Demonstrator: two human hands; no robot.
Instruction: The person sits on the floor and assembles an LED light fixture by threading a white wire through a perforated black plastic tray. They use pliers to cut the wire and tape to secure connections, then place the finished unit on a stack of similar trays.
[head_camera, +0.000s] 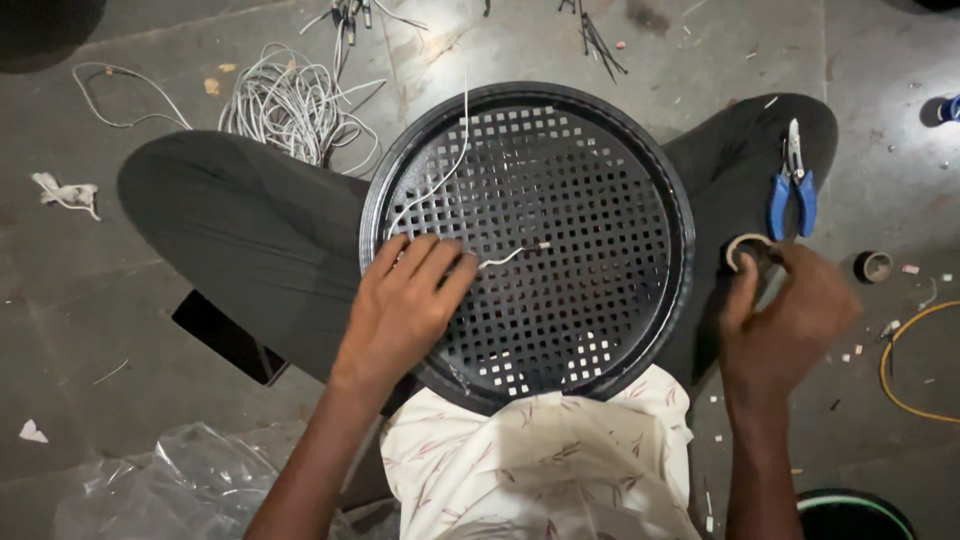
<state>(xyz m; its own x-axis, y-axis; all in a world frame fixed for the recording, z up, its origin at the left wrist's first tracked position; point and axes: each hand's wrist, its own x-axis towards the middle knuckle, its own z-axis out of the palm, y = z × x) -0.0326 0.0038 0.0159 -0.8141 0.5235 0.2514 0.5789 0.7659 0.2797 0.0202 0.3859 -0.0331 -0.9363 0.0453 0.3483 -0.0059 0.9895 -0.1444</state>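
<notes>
Left hand (405, 300) lies flat on the black grille (560, 300) in the person's lap, fingers pressing a white wire (510, 256). Right hand (790, 320) grips a tape roll (748, 250) just beside the grille rim. Blue pliers (794, 185) rest on the knee.

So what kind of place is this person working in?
Probably an informal repair or wiring workshop, with work done seated on a bare concrete floor. Signs: a coil of white wire, blue-handled pliers, and a roll of tape in the right hand.
</notes>
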